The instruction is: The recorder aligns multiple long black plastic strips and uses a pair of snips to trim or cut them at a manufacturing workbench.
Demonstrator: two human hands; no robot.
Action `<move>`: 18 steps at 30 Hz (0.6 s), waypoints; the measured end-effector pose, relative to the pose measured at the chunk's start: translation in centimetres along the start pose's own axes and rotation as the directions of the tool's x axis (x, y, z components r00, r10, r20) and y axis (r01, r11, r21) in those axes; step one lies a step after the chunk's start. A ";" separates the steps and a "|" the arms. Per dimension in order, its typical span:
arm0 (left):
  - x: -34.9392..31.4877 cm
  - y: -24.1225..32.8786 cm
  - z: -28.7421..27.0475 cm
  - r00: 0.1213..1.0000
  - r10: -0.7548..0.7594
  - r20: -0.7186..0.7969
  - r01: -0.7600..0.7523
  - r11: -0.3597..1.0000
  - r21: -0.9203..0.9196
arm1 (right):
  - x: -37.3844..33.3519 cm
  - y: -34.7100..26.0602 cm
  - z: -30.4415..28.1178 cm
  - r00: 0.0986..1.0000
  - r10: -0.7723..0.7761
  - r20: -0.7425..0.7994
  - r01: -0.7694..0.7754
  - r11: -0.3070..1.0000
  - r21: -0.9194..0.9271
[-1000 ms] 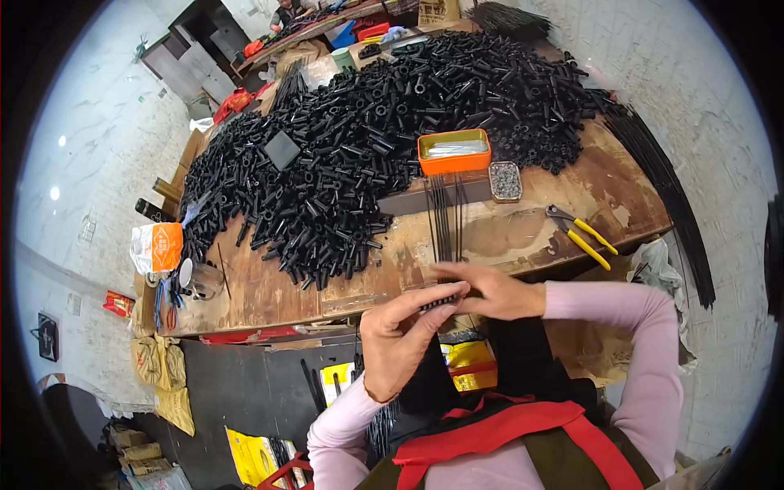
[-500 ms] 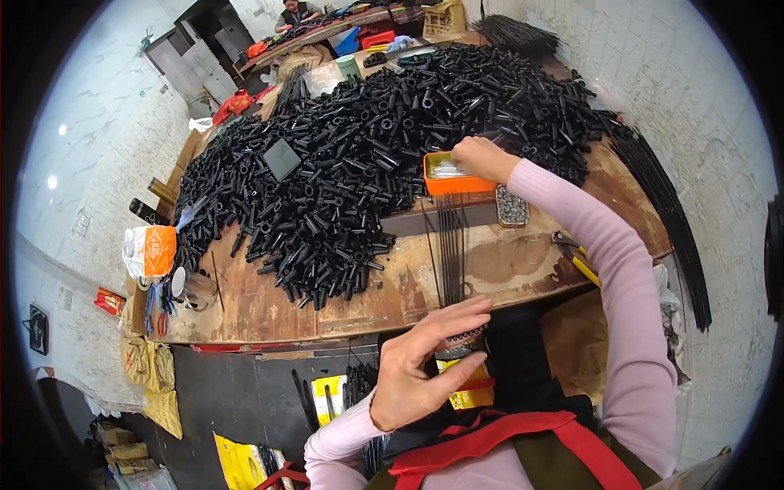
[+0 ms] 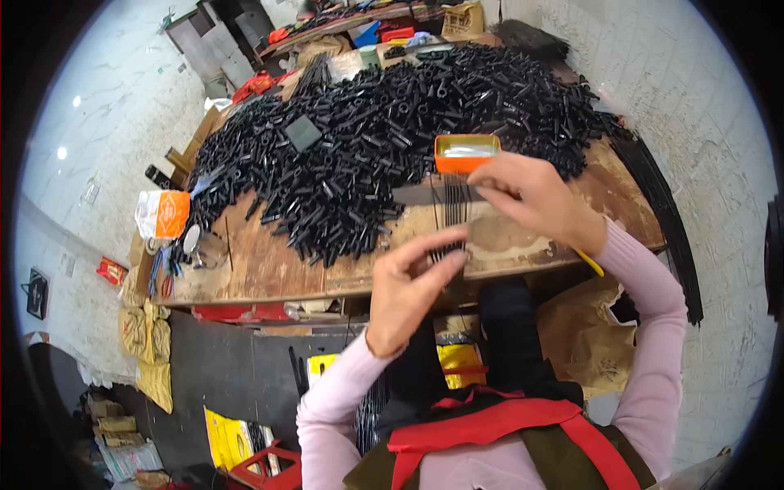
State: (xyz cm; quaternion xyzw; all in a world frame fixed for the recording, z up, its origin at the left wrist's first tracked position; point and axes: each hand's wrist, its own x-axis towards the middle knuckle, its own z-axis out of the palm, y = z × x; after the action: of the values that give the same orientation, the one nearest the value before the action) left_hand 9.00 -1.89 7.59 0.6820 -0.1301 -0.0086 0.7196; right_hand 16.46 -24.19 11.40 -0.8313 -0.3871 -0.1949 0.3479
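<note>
My left hand (image 3: pixel 412 286) sits at centre frame, just below the near edge of the worktop (image 3: pixel 269 269). Its grip is closed: thumb and fingers pinch the lower ends of a small bunch of thin black rods (image 3: pixel 453 216). The rods run nearly straight up the frame from that pinch, long axis pointing away from me, across the bare wood toward the orange tin (image 3: pixel 465 152).

My right hand (image 3: pixel 535 200) is right of centre, slightly higher in the frame. Its fingertips are drawn together at the upper part of the rods, just under the tin; whether they actually clamp a rod I cannot tell. The left hand is the nearer to the rod ends; the right lies beside the far ends, to their right.

The tin stands at the lower rim of the heap of black tubes (image 3: pixel 384 131), which fills the upper centre. A yellow handle (image 3: pixel 590 263) shows below my right wrist.
</note>
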 end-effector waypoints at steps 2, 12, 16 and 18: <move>0.5 0.0 -0.6 1.000 -0.002 0.015 0.003 0.998 -0.056 | -2.2 -3.4 -0.3 0.991 -0.131 -0.013 0.130 0.989 -0.070; 0.0 0.8 -0.1 1.000 -0.021 -0.002 0.020 0.973 -0.232 | -5.0 -6.8 -0.2 0.973 -0.173 0.151 0.225 0.845 -0.485; -0.1 0.6 -0.2 1.000 -0.007 0.008 0.008 0.970 -0.242 | -5.1 -6.9 0.3 0.967 -0.200 0.156 0.253 0.805 -0.537; -0.1 0.7 -0.2 1.000 -0.006 0.003 0.006 0.969 -0.245 | -5.0 -6.9 0.4 0.968 -0.198 0.152 0.249 0.808 -0.534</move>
State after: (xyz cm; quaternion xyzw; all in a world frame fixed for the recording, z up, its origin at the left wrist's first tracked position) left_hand 8.83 -1.68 8.22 0.5882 -0.1266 -0.0275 0.7983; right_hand 7.97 -23.25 11.08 -0.8524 -0.4252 -0.2998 0.0520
